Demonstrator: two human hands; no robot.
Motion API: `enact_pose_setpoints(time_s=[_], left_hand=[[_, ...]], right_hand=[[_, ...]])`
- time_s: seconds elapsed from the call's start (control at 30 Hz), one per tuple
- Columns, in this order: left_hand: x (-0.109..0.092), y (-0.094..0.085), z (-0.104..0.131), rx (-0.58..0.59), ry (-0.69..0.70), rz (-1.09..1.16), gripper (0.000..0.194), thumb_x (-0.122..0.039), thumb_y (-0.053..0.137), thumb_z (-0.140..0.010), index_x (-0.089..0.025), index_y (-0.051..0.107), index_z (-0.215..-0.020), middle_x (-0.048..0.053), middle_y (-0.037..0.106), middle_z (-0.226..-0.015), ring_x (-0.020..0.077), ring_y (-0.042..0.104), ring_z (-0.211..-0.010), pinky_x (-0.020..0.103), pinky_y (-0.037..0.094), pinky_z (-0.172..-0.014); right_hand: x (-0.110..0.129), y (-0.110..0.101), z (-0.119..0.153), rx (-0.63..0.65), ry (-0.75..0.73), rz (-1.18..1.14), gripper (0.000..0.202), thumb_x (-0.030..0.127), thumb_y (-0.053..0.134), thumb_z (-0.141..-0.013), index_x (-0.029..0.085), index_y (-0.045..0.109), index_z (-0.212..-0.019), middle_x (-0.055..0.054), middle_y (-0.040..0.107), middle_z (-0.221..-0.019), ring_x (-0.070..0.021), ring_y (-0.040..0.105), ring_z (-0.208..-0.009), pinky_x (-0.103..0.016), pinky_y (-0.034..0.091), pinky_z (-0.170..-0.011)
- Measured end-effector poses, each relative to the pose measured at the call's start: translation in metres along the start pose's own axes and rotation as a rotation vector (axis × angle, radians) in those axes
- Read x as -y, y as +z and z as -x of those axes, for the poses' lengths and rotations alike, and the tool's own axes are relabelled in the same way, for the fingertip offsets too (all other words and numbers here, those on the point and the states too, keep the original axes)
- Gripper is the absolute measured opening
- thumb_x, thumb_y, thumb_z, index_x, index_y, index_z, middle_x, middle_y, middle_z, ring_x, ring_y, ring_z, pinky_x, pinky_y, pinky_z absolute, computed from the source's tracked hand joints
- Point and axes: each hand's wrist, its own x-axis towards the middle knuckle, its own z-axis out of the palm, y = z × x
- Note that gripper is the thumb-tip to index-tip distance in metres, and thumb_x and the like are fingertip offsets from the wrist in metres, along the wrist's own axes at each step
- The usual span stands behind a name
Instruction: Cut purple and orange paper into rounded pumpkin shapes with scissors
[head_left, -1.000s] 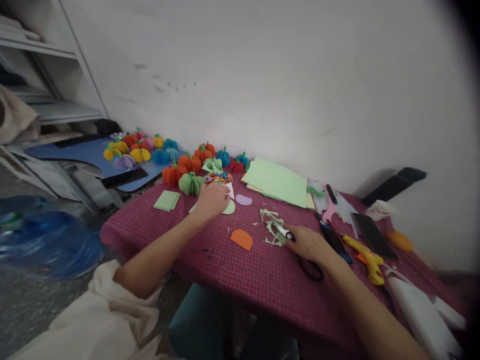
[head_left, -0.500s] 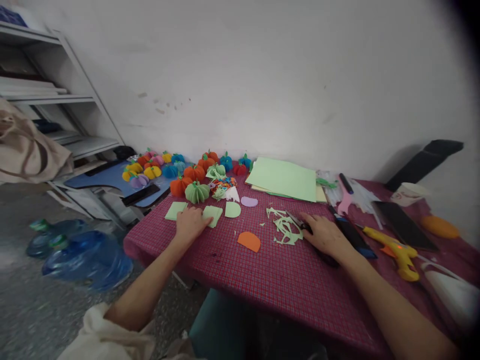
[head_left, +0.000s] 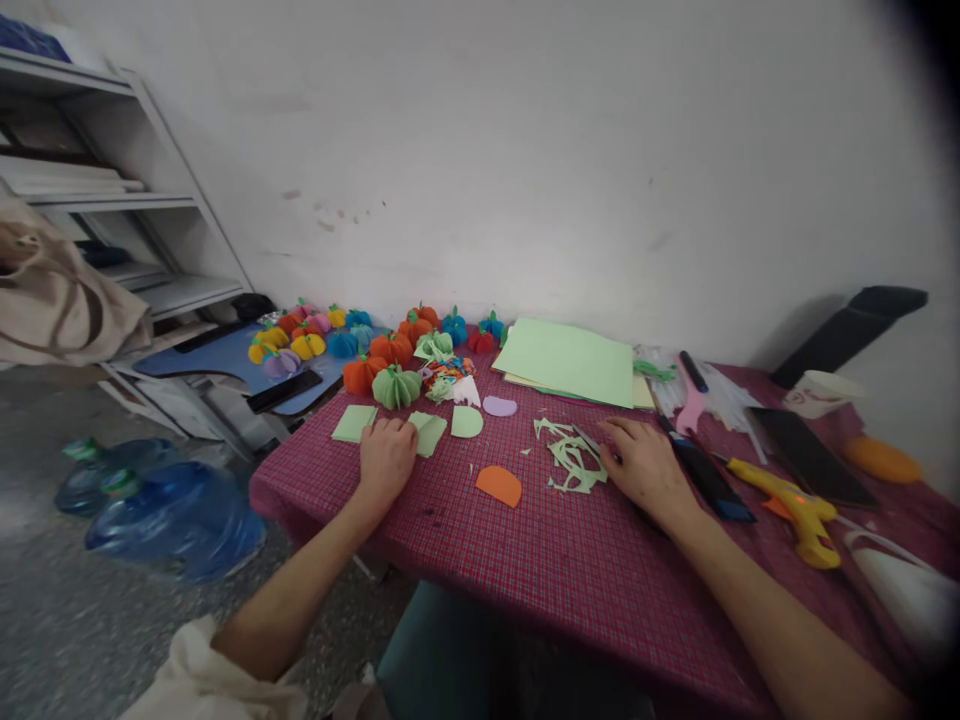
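Note:
My left hand rests on the checked tablecloth, fingers lowered and empty as far as I can see. It sits between a stack of light green paper squares and a second green paper piece, close to both. My right hand lies over the scissors, covering their handles; the blades point left. Beside the blades is a heap of thin green paper scraps. Nearer the middle lie a green rounded cut-out, a purple one and an orange one.
Several paper pumpkins line the back left. Green sheets are stacked against the wall. On the right are a yellow glue gun, a dark phone-like slab and a paper cup. Blue water bottles lie on the floor.
My left hand has drawn its fingers in, and its thumb has come away from the green paper. My right hand has settled further over the scissors' handles.

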Motion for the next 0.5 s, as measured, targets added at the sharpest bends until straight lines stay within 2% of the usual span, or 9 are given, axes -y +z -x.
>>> enact_pose_setpoints(time_s=[0.13, 0.27, 0.33, 0.4, 0.5], left_hand=[[0.001, -0.020, -0.002, -0.124, -0.067, 0.164, 0.026, -0.030, 0.040, -0.080, -0.018, 0.062, -0.076, 0.007, 0.064, -0.077, 0.0234, 0.052, -0.080, 0.036, 0.032, -0.070], [-0.006, -0.037, -0.011, -0.240, -0.183, 0.579, 0.025, -0.037, 0.047, -0.076, -0.018, 0.062, -0.080, 0.004, 0.063, -0.074, 0.0170, 0.053, -0.070, 0.028, 0.037, -0.064], [-0.019, -0.039, -0.017, -0.193, -0.255, 0.894, 0.024, -0.038, 0.051, -0.073, -0.017, 0.061, -0.079, 0.001, 0.061, -0.070, 0.0130, 0.051, -0.061, 0.025, 0.037, -0.057], [-0.039, -0.037, -0.021, -0.099, -0.269, 1.203, 0.021, -0.036, 0.055, -0.069, -0.016, 0.057, -0.075, -0.001, 0.057, -0.065, 0.0100, 0.048, -0.055, 0.022, 0.037, -0.054], [-0.078, -0.032, -0.021, 0.088, -0.259, 1.513, 0.018, -0.032, 0.059, -0.066, -0.016, 0.052, -0.070, -0.004, 0.053, -0.061, 0.0081, 0.046, -0.055, 0.020, 0.037, -0.055]], right_hand=[[0.001, -0.003, -0.001, -0.061, 0.005, -0.074, 0.028, 0.021, 0.047, -0.078, 0.016, 0.059, -0.102, -0.009, 0.059, -0.105, -0.0236, 0.051, -0.095, -0.037, 0.039, -0.081], [0.007, -0.008, -0.002, -0.106, -0.081, -0.217, 0.023, 0.022, 0.046, -0.081, 0.016, 0.062, -0.097, -0.009, 0.060, -0.100, -0.0215, 0.052, -0.092, -0.036, 0.041, -0.081], [0.015, -0.010, -0.001, -0.039, -0.203, -0.324, 0.022, 0.022, 0.044, -0.083, 0.018, 0.063, -0.094, -0.008, 0.062, -0.098, -0.0198, 0.053, -0.090, -0.034, 0.042, -0.080], [0.026, -0.011, 0.001, 0.037, -0.272, -0.432, 0.022, 0.024, 0.044, -0.084, 0.020, 0.062, -0.096, -0.007, 0.063, -0.097, -0.0194, 0.053, -0.090, -0.035, 0.042, -0.081], [0.041, -0.014, 0.005, 0.093, -0.192, -0.668, 0.026, 0.031, 0.047, -0.083, 0.019, 0.059, -0.103, -0.008, 0.062, -0.099, -0.0199, 0.053, -0.094, -0.036, 0.040, -0.085]])
